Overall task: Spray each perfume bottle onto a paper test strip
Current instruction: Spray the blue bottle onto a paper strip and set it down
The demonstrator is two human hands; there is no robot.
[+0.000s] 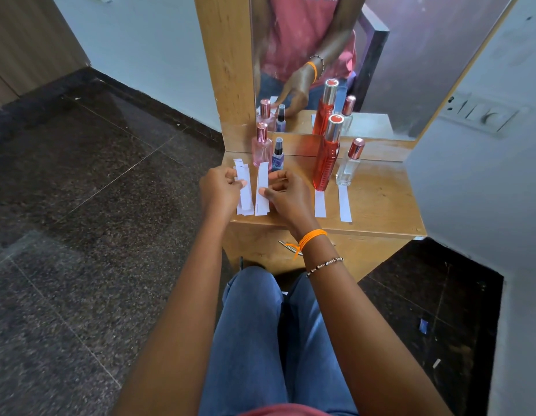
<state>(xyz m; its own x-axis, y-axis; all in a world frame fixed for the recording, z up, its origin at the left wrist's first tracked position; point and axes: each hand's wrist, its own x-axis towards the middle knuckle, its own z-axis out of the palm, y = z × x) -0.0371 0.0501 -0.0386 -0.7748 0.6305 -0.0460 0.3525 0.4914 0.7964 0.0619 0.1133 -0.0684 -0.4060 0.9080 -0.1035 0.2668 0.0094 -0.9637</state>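
Observation:
Several perfume bottles stand on a small wooden table (380,205): a pink bottle (261,147), a small blue spray bottle (278,156), a tall red bottle (327,154) and a clear bottle (349,163). My left hand (218,190) pinches a small stack of white paper strips (244,190) at the table's left end. My right hand (286,195) pinches a single strip (262,190) beside that stack. One strip (320,204) lies in front of the red bottle and another strip (344,202) in front of the clear bottle.
A mirror (410,70) behind the table reflects the bottles and my arm. A switch panel (482,114) is on the right wall. Dark stone floor surrounds the table, and my knees (260,310) sit under its front edge.

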